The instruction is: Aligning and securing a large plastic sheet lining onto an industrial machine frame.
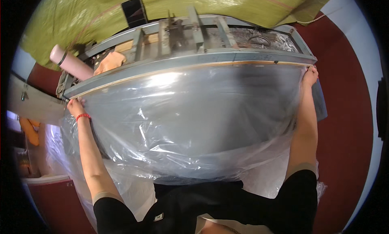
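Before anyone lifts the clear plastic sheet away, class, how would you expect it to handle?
The clear plastic sheet is probably floppy: it hangs in loose creases below the left hand and right hand. It is likely light for its size, looking thin and see-through. Its glossy highlights suggest it may be slippery.

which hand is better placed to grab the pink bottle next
Left, likely. The left hand holds the film by its left end, close to the pink bottle; the right hand holds the right end, far across. Left would need to let go first.
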### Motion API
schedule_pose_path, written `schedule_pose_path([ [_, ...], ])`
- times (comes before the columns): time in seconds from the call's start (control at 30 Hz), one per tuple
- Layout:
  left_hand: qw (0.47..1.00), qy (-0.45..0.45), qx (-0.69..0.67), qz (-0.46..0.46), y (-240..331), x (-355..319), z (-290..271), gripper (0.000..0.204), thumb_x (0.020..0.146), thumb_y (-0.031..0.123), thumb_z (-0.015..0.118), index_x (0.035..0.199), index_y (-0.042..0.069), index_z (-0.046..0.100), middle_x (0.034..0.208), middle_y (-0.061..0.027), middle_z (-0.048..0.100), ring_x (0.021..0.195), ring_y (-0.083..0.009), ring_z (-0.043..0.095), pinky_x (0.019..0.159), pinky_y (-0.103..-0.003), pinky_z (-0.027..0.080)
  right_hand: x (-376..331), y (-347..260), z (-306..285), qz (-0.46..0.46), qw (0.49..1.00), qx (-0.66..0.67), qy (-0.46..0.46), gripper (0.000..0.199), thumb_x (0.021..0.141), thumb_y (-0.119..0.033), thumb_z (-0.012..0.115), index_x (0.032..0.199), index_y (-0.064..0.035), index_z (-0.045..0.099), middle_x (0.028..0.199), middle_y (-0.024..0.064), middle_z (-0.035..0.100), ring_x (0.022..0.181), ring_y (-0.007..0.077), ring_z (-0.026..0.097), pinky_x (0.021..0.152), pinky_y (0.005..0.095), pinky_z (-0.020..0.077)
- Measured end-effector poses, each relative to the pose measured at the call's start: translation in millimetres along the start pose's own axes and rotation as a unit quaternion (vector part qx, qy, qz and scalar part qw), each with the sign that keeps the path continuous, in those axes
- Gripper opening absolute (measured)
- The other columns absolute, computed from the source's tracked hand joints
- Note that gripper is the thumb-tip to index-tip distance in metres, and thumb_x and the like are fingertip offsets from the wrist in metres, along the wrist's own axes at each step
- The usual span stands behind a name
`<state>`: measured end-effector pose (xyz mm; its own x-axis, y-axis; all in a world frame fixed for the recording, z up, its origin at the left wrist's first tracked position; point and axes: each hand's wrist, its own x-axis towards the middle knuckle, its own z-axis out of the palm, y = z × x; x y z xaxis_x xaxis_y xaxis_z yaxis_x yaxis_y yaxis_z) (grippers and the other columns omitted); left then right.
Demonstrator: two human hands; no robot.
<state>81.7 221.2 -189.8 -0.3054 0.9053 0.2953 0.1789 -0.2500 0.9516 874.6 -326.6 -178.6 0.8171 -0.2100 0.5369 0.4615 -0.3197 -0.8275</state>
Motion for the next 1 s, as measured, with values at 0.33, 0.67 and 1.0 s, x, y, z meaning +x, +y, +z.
schedule_pose_path([
  [0.33, 0.972, -0.203, -0.113, 0.037, 118, -81, -55, 0.004, 0.082, 0.008, 0.053, 0.083, 0.01, 0.049, 0.067, 0.0038, 0.046, 0.059, -0.0051, 0.045, 0.058, -0.019, 0.041, -190, -253, 21, -0.314, 0.923, 0.088, -0.202, 0.019, 0.078, -0.015, 0.059, 0.092, -0.0025, 0.055, 0.094, 0.0102, 0.056, 0.089, 0.0239, 0.052, 0.08, 0.0333, 0.0395],
  [0.67, 0.96, -0.099, 0.197, 0.172, 103, -66, -168, 0.019, 0.082, 0.018, 0.057, 0.092, 0.002, 0.054, 0.088, -0.0053, 0.059, 0.084, -0.0115, 0.054, 0.075, -0.024, 0.043, -303, -267, 8, -0.183, 0.761, 0.14, -0.606, 0.015, 0.078, -0.013, 0.059, 0.07, -0.0023, 0.054, 0.058, 0.0012, 0.049, 0.056, 0.0095, 0.045, 0.052, 0.0249, 0.0378],
  [1.0, 0.892, -0.219, 0.307, 0.25, 64, -216, -190, 0.032, 0.085, 0.018, 0.047, 0.114, 0.004, 0.052, 0.127, -0.0152, 0.042, 0.123, -0.0314, 0.031, 0.099, -0.038, 0.027, -132, -82, -146, -0.212, 0.897, -0.074, -0.382, 0.017, 0.078, -0.012, 0.06, 0.069, -0.0008, 0.051, 0.059, -0.0023, 0.04, 0.057, 0.007, 0.035, 0.05, 0.0225, 0.032],
])
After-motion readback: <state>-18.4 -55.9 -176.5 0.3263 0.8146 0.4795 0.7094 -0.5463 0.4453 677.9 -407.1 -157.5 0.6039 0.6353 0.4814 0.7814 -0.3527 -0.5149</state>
